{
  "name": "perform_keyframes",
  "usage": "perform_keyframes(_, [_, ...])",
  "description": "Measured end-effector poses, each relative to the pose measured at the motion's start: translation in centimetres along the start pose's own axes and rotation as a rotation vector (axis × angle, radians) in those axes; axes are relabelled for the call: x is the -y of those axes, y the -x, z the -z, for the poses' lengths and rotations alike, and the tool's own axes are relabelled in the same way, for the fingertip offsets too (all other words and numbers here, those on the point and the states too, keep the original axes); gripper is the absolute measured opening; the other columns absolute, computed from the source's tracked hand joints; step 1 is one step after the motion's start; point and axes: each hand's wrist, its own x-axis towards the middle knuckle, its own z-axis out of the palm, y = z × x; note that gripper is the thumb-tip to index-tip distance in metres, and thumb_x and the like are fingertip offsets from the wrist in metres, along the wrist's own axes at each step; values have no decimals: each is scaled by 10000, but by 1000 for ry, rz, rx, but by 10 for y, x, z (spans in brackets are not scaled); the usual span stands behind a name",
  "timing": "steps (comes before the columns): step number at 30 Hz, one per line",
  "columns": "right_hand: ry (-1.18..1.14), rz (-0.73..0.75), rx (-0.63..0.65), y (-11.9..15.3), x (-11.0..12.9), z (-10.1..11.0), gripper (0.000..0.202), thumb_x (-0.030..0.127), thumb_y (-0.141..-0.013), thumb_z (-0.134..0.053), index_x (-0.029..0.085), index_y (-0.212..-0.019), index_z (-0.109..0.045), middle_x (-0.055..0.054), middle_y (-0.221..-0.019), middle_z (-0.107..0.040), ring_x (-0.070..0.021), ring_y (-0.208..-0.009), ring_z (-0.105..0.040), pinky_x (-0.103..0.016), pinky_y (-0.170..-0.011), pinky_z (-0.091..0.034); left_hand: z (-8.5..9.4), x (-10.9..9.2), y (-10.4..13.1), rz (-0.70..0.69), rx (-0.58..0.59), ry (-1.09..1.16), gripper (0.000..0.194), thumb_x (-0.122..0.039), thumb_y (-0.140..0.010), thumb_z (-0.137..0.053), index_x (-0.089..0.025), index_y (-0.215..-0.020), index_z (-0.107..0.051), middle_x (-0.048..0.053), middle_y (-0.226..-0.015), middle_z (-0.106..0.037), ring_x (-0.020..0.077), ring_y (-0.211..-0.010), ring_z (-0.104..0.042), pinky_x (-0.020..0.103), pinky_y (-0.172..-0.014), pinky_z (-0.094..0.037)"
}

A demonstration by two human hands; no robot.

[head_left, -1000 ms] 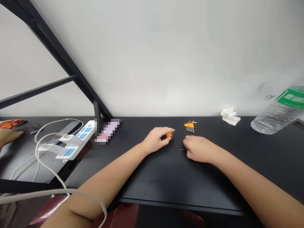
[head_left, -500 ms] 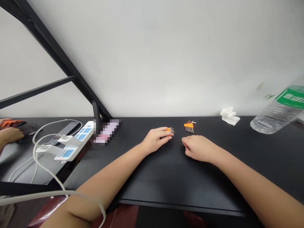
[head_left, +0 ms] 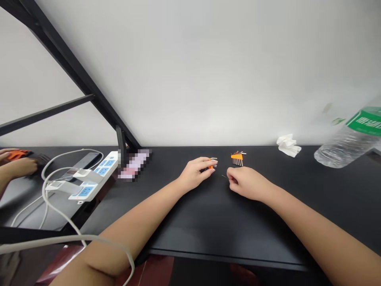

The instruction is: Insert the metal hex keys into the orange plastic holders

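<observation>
My left hand [head_left: 197,173] rests on the black table [head_left: 220,222], its fingers closed around an orange hex key holder [head_left: 211,166] with several metal keys sticking out. Much of that holder is hidden by the fingers. To its right, my right hand [head_left: 244,182] pinches a thin hex key [head_left: 224,176], whose fine end points left toward the left hand, apart from the holder. Just beyond my right hand lies a second orange holder [head_left: 237,157], with several dark keys side by side toward me and thin ends showing at its far edge.
A white power strip [head_left: 101,174] with plugged chargers and a looping white cable [head_left: 64,216] is at the left. Crumpled tissue [head_left: 288,145] and a plastic bottle [head_left: 348,139] sit to the right. Another person's hand [head_left: 22,169] works beyond the black frame [head_left: 79,79].
My right hand has shifted slightly up and left, with the key's end nearer the left hand. The left hand has turned the holder a little. The other person's hand has moved right.
</observation>
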Motion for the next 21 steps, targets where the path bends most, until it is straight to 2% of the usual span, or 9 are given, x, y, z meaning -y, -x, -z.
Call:
perform_keyframes(5, [-61,-15,-60,-1,-2,0,125,113,-848,-515,219,-794,-478,26,-724,-591,-125,-631,-516,-245,-593,-310,-1,-3,2,-53,53,10,225,-297,-967,-639,-243,-1144,-767,71,-1155,-728,164,-983,-727,290,-901,-601])
perform_keyframes(7, [-65,-21,-60,-1,-3,0,124,115,-847,-516,220,-795,-477,31,-718,-586,-124,-623,-508,-245,-591,-312,-2,-3,3,-43,48,7,240,-291,-967,-633,-242,-1170,-751,72,-1180,-730,180,-1044,-720,312,-948,-592])
perform_keyframes(12, [-74,-8,-67,-1,-5,-1,120,124,-860,-512,220,-795,-480,37,-716,-581,-122,-622,-504,-244,-596,-323,-3,0,2,39,47,-7,535,-241,-896,-690,-242,-1420,-581,75,-1232,-710,184,-1084,-694,343,-989,-578])
perform_keyframes(21, [-97,102,-215,-2,-11,-8,123,174,-962,-479,212,-903,-581,1,-816,-614,-135,-705,-550,-260,-662,-404,-3,1,4,-46,94,-30,334,-269,-950,-647,-254,-1280,-697,85,-1190,-675,152,-946,-704,284,-868,-599])
